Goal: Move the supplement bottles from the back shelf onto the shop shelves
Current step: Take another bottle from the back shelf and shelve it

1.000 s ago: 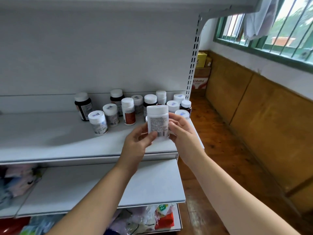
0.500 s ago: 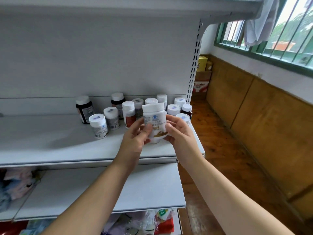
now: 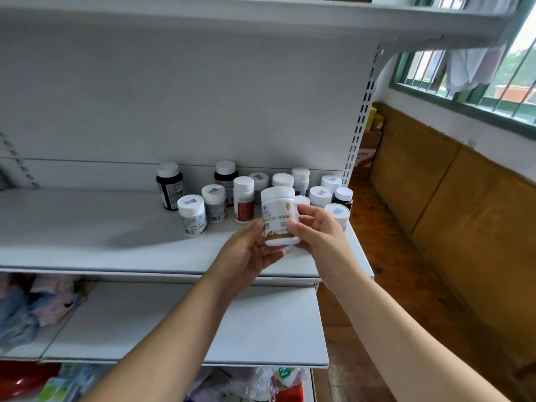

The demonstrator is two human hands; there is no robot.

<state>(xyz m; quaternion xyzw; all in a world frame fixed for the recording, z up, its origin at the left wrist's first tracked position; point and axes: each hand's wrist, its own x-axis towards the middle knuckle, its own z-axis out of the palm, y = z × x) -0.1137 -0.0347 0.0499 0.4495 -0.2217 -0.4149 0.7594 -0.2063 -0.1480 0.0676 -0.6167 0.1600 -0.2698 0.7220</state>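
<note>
A white supplement bottle (image 3: 279,210) with a white cap and a gold band is held upright between both hands, just above the grey shelf (image 3: 87,236). My left hand (image 3: 249,250) cups its lower left side. My right hand (image 3: 316,233) grips its right side, thumb on the label. Behind it several bottles stand at the shelf's right end: a small white one (image 3: 192,215) in front, a dark one (image 3: 169,184) at the back left, another white one (image 3: 243,203) in the middle. One bottle (image 3: 338,214) is partly hidden by my right hand.
A lower grey shelf (image 3: 174,323) juts out under my forearms, with packaged goods (image 3: 34,306) at its left and below. An upper shelf (image 3: 261,21) overhangs. Right of the slotted upright (image 3: 358,123) lie a wooden floor, a wood-panelled wall and cardboard boxes (image 3: 369,146).
The white bottle has been turned between my hands, from its barcode side to its front label, and has come down slightly toward the shelf. The view has tilted upward.
</note>
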